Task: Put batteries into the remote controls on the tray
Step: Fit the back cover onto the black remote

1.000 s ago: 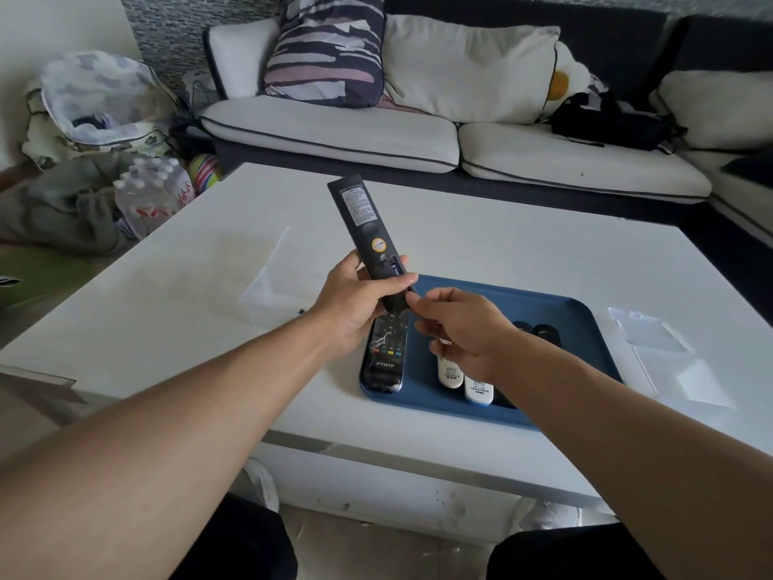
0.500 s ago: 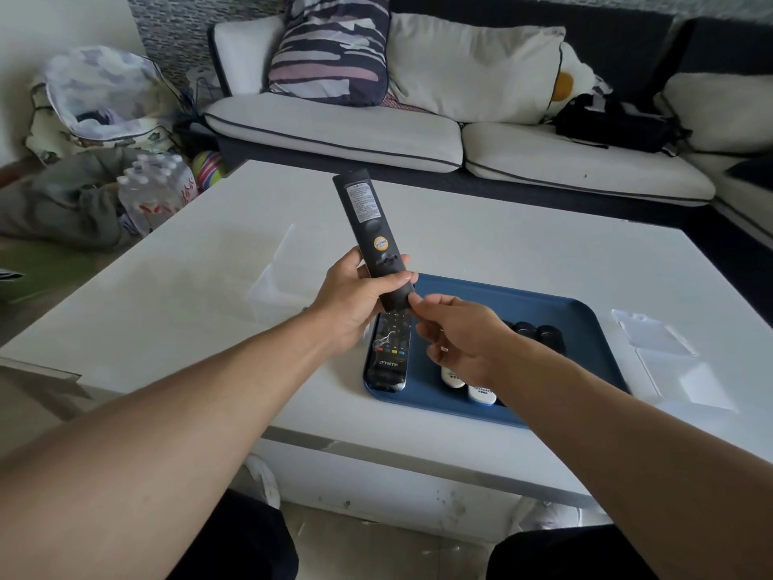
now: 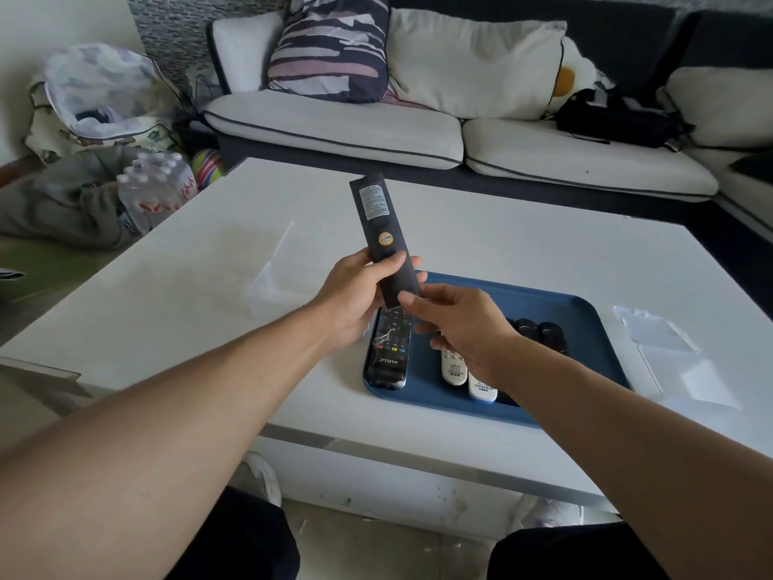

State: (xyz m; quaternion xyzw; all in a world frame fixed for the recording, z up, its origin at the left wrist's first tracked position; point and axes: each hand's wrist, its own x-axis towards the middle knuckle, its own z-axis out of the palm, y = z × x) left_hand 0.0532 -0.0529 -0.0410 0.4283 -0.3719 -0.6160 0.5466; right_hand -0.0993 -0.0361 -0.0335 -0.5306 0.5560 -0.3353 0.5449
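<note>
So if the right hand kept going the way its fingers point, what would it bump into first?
Almost at once, the black remote: the right hand reaches up-left, its thumb already at the remote's lower end, with the left hand gripping just behind.

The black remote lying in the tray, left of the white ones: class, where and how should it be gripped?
Pinch the black remote across its long narrow sides near the near end, coming from above. It lies flat, buttons up, in the blue tray; the raised hands cover its far end.
</note>
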